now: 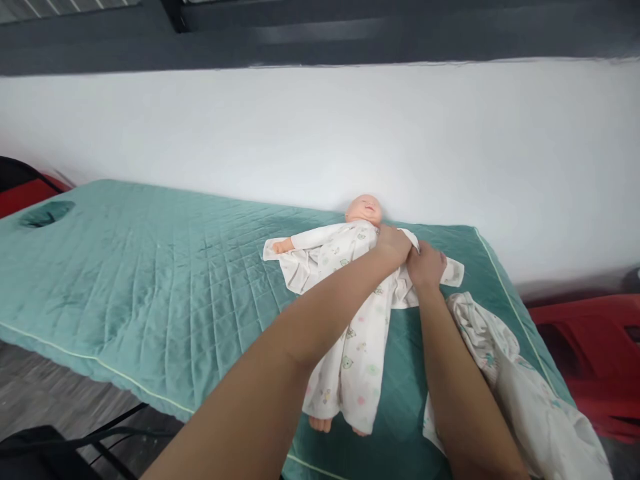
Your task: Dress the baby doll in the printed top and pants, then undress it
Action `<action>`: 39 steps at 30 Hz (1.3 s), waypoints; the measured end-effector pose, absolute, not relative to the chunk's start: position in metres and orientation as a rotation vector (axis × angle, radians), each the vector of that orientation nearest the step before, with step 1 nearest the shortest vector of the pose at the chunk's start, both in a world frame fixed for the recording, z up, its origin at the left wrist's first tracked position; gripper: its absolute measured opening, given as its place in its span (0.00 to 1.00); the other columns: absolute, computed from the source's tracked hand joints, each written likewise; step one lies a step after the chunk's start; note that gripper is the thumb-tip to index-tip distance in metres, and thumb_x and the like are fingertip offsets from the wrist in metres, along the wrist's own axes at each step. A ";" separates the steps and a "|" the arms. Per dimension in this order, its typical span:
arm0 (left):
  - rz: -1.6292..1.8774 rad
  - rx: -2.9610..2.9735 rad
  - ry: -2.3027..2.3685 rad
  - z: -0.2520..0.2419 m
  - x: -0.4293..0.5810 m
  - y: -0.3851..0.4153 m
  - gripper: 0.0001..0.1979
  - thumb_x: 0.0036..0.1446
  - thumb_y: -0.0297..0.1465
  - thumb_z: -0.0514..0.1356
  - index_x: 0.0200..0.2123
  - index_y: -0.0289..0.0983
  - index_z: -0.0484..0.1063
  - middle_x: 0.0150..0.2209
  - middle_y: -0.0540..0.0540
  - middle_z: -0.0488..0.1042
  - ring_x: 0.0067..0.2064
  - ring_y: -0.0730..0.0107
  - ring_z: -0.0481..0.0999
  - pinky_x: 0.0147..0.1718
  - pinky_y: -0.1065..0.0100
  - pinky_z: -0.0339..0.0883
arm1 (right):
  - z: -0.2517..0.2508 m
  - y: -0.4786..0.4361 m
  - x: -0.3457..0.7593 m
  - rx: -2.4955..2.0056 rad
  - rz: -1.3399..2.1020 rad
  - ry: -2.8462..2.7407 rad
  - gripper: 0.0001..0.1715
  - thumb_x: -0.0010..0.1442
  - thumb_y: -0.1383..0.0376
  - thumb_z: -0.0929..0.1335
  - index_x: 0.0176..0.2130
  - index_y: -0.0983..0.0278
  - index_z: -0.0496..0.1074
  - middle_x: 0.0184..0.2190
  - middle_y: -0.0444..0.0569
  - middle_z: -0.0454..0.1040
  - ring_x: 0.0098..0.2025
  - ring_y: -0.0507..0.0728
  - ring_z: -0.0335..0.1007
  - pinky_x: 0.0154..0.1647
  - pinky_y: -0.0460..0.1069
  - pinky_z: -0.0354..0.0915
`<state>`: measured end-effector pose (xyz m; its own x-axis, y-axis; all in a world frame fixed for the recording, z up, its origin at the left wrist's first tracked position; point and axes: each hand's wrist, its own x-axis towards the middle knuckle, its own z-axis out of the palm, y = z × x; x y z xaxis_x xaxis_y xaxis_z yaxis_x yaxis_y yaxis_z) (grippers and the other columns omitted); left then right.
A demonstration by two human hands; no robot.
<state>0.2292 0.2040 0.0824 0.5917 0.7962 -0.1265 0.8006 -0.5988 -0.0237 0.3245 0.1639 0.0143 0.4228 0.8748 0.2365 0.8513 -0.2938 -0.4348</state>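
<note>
While the baby doll (364,210) lies on its back near the far edge of the teal massage bed (150,267), head toward the white wall (300,133), both hands are held together on its chest just below the neck. The left hand (395,243) is closed over the fabric of the white printed romper (350,360) at the collar. The right hand (426,265) is curled shut on the same garment, touching the left. The doll's legs are stretched toward the near edge beneath the left forearm. A second, crumpled printed garment (525,393) is seen just right of the right forearm, and a red plastic chair (585,353) beyond the bed.
</note>
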 end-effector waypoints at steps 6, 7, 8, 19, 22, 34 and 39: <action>-0.288 2.787 1.386 0.087 0.212 0.222 0.19 0.54 0.24 0.62 0.51 0.37 0.78 0.56 0.36 0.76 0.59 0.45 0.71 0.55 0.49 0.65 | 0.014 0.162 0.325 -2.202 0.093 -1.374 0.24 0.63 0.63 0.57 0.45 0.68 0.77 0.43 0.64 0.79 0.48 0.68 0.72 0.55 0.61 0.57; -0.296 2.787 1.384 0.085 0.213 0.224 0.20 0.54 0.25 0.62 0.51 0.37 0.78 0.56 0.36 0.76 0.59 0.46 0.71 0.55 0.49 0.64 | 0.014 0.163 0.324 -2.198 0.097 -1.373 0.23 0.63 0.63 0.58 0.45 0.68 0.78 0.43 0.64 0.79 0.48 0.69 0.72 0.54 0.61 0.58; -0.299 2.787 1.379 0.081 0.216 0.224 0.19 0.54 0.26 0.63 0.51 0.38 0.78 0.56 0.37 0.76 0.59 0.47 0.71 0.56 0.50 0.64 | 0.013 0.163 0.324 -2.195 0.101 -1.369 0.23 0.63 0.63 0.58 0.44 0.67 0.78 0.43 0.64 0.80 0.48 0.69 0.72 0.54 0.61 0.58; -0.178 2.853 1.411 0.059 0.236 0.216 0.20 0.65 0.23 0.50 0.55 0.31 0.75 0.55 0.31 0.76 0.59 0.48 0.71 0.55 0.49 0.61 | 0.006 0.170 0.333 -2.174 0.233 -1.297 0.23 0.63 0.59 0.58 0.43 0.65 0.77 0.44 0.61 0.79 0.47 0.67 0.72 0.47 0.57 0.60; -0.158 2.893 1.415 0.070 0.226 0.215 0.20 0.66 0.23 0.50 0.56 0.30 0.74 0.56 0.31 0.74 0.59 0.48 0.71 0.54 0.50 0.61 | 0.004 0.168 0.339 -2.063 0.305 -1.183 0.22 0.62 0.58 0.60 0.43 0.64 0.77 0.45 0.59 0.79 0.47 0.67 0.71 0.46 0.56 0.60; -0.210 2.991 1.469 0.108 0.189 0.216 0.22 0.60 0.18 0.53 0.57 0.29 0.68 0.56 0.32 0.73 0.57 0.49 0.69 0.49 0.52 0.61 | -0.012 0.177 0.355 -1.644 0.474 -0.973 0.19 0.52 0.59 0.64 0.40 0.62 0.77 0.42 0.53 0.79 0.48 0.64 0.71 0.55 0.59 0.63; -0.211 3.026 1.414 0.107 0.185 0.212 0.20 0.60 0.20 0.55 0.56 0.31 0.69 0.54 0.33 0.74 0.55 0.51 0.71 0.48 0.54 0.62 | -0.009 0.182 0.352 -1.335 0.648 -0.813 0.23 0.45 0.67 0.66 0.44 0.63 0.75 0.45 0.51 0.79 0.46 0.59 0.75 0.49 0.55 0.70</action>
